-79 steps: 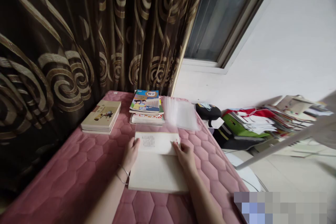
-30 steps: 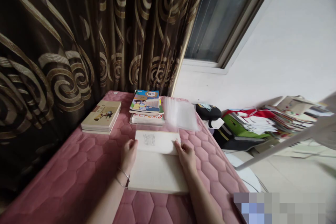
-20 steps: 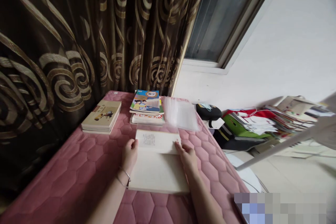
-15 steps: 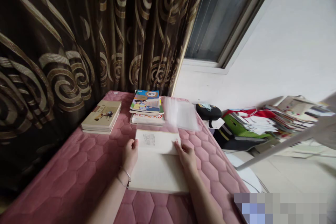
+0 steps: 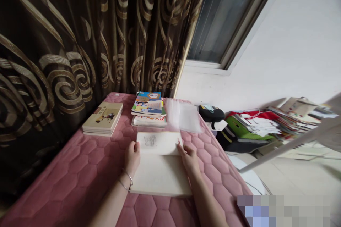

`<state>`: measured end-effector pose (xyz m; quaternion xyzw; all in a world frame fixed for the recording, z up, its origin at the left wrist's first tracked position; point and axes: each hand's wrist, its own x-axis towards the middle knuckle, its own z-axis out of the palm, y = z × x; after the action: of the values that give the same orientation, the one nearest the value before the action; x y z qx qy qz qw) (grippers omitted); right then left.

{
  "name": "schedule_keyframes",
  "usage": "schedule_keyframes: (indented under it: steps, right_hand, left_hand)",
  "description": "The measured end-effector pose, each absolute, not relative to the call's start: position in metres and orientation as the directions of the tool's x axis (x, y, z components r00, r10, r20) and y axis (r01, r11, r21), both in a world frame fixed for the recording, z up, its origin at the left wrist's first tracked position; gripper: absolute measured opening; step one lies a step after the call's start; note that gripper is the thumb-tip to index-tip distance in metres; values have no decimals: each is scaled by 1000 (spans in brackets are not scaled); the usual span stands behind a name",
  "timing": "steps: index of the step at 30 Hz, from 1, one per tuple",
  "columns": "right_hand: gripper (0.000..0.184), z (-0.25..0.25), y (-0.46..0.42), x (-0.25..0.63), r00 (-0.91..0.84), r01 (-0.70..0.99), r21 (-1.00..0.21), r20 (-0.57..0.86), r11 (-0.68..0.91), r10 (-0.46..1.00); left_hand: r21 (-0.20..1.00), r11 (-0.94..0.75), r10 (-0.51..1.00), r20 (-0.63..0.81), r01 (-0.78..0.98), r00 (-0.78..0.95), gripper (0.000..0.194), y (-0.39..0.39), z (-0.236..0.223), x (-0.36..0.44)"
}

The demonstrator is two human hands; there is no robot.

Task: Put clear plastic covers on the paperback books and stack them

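Observation:
An open book (image 5: 161,175) lies on the pink quilted mattress (image 5: 87,181) in front of me, its upper leaf bearing a small block of print. My left hand (image 5: 132,158) is closed on the left edge of that leaf, thumb on top. At the opposite edge, my right hand (image 5: 190,159) grips it the same way, with the thumb near a small red mark. A strip of clear plastic (image 5: 151,128) shows beyond the book's far edge; how it joins the book cannot be made out.
Tan books (image 5: 102,117) are stacked at the left. A blue textbook (image 5: 147,103) tops another pile at the back, beside clear plastic covers (image 5: 190,117). A dark patterned curtain (image 5: 119,42) hangs behind. Right of the mattress are a black case (image 5: 211,114), piled papers and a slanting pale pole (image 5: 282,145).

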<state>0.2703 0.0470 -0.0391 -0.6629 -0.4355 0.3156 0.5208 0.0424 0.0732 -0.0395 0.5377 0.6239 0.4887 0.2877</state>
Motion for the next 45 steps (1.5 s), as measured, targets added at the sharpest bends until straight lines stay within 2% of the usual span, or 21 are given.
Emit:
schedule_keyframes:
  steps: [7,15,21,34,41,45]
  right_hand:
    - [46,-39,49,267,450,299,-954,124,-18,884]
    - [42,-34,44,271,419,190,-972,-44,-135,907]
    - [46,-34,47,269,432,234,-967,9,-102,902]
    - [49,-42,52,267,447,338,-941,160,-1,880]
    - [40,-30,43,271,363,183,-980,-6,-78,932]
    - [40,-30,44,272,353,153,-986,-6,-64,935]
  left_hand:
    - [909,-36,953,156,415,-258,30,75,-39,42]
    - [913,-42,952,159,405,-260,28,77,-38,43]
    - [966,-86,977,130,243,-169,32,74,-38,40]
    - [923,-61,965,152,380,-213,34,76,-43,41]
    - [918,-68,959,168,390,-228,32,75,-38,43]
    - [914,-64,959,168,400,-229,32,75,-39,43]
